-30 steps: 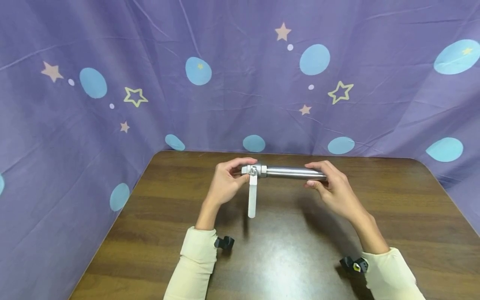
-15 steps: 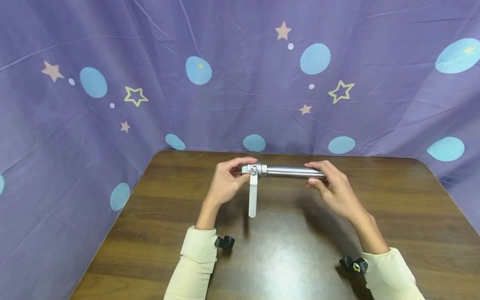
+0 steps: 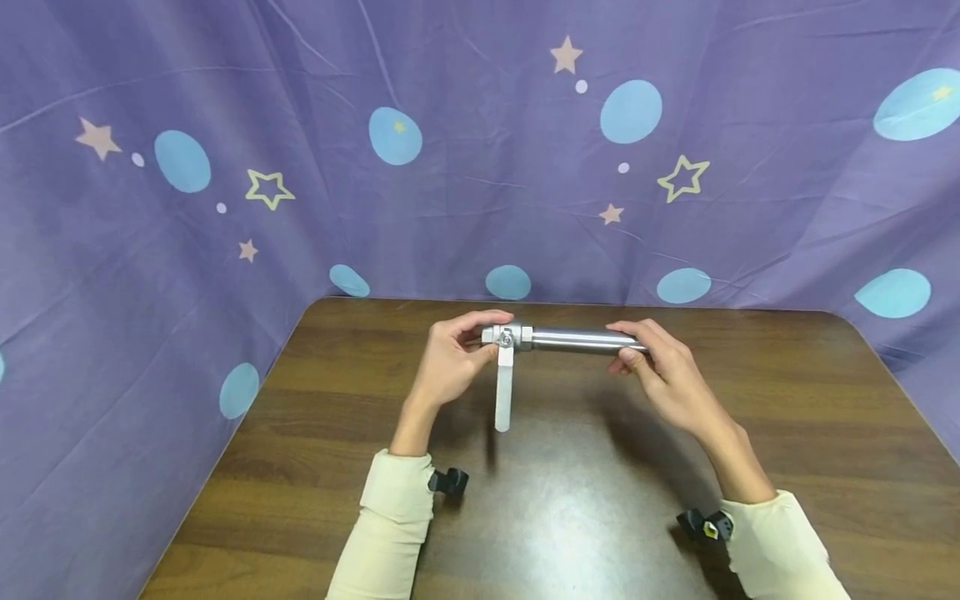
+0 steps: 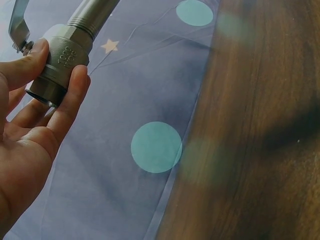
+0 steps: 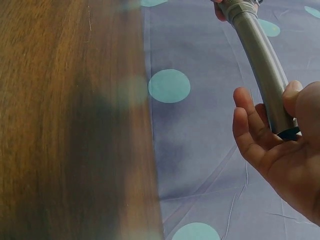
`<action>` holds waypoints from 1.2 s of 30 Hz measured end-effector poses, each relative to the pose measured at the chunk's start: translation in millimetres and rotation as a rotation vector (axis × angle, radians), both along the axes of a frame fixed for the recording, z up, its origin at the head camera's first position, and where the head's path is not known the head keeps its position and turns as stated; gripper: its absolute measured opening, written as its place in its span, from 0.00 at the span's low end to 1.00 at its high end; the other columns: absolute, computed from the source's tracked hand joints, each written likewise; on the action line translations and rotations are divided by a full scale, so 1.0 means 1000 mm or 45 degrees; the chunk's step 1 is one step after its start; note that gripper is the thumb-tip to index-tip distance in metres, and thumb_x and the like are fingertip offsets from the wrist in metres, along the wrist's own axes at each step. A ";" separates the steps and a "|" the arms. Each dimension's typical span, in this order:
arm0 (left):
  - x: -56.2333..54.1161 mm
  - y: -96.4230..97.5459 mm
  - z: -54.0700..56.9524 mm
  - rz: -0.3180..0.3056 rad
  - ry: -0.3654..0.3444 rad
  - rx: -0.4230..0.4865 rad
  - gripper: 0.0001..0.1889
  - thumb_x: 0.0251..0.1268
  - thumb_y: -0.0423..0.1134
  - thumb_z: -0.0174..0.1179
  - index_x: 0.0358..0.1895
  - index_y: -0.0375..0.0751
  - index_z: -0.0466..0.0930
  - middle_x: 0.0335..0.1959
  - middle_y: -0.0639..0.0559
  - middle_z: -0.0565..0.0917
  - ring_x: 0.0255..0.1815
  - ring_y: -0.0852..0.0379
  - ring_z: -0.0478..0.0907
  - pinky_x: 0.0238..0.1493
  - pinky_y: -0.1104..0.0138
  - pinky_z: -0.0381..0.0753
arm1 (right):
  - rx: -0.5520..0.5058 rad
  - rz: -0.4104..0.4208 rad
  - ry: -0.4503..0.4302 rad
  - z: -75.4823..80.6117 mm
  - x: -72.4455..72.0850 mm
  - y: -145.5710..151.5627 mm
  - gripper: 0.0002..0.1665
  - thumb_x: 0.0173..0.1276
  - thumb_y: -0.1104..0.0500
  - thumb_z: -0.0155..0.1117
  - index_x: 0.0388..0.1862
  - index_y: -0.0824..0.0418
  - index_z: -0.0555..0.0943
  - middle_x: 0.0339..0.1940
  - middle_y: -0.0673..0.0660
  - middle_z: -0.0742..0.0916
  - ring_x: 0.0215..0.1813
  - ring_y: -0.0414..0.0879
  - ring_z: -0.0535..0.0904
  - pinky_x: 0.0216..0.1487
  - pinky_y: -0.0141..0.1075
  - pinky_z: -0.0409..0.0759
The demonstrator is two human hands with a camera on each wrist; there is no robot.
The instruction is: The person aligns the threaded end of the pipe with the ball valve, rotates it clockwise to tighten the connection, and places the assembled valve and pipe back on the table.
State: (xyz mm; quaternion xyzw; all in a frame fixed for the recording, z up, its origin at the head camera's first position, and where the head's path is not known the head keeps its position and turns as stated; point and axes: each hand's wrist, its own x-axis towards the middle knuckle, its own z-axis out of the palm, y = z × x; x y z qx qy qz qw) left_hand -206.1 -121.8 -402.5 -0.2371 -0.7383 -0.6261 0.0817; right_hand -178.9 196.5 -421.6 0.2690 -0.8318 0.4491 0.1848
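Note:
Above the far part of the table, a metal ball valve [image 3: 517, 336] with a flat lever handle [image 3: 504, 396] is joined to a steel pipe [image 3: 573, 340], the pair held level. My left hand [image 3: 450, 362] grips the valve body at its left end, thumb in front and fingers behind. The lever points toward me, below the valve. My right hand [image 3: 671, 379] holds the pipe's far right end between thumb and fingers. In the left wrist view raised lettering shows on the valve body [image 4: 62, 57]. The right wrist view shows the open end of the pipe [image 5: 270, 80] near the palm.
Under both hands lies a brown wooden table [image 3: 315, 467] with rounded far corners. Behind it and on the left hangs a purple curtain [image 3: 465, 183] printed with stars and blue ovals. A black wrist mount [image 3: 448, 482] sits by the left sleeve, another mount [image 3: 705, 525] by the right.
My right thumb has shifted slightly up and across the front of the pipe. The valve, the lever and my left hand stay nearly as they were.

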 end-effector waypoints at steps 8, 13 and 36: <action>0.000 0.001 0.001 -0.002 0.017 -0.003 0.22 0.57 0.14 0.64 0.57 0.27 0.87 0.54 0.31 0.90 0.45 0.64 0.87 0.54 0.49 0.93 | -0.029 -0.012 0.006 0.001 0.004 -0.001 0.28 0.72 0.74 0.67 0.70 0.63 0.80 0.56 0.59 0.87 0.42 0.34 0.85 0.39 0.22 0.85; -0.001 0.000 0.001 0.006 0.019 0.006 0.22 0.57 0.14 0.64 0.56 0.27 0.87 0.53 0.30 0.90 0.45 0.64 0.87 0.54 0.51 0.93 | 0.014 -0.078 0.060 0.003 0.005 -0.004 0.32 0.66 0.72 0.75 0.69 0.62 0.80 0.61 0.59 0.84 0.50 0.35 0.77 0.41 0.16 0.78; 0.000 -0.002 0.001 0.005 0.016 0.020 0.22 0.57 0.14 0.63 0.57 0.27 0.87 0.55 0.30 0.90 0.46 0.63 0.86 0.53 0.66 0.92 | -0.025 -0.068 0.100 0.003 0.002 -0.006 0.27 0.64 0.74 0.75 0.62 0.65 0.83 0.52 0.55 0.86 0.38 0.34 0.81 0.35 0.18 0.80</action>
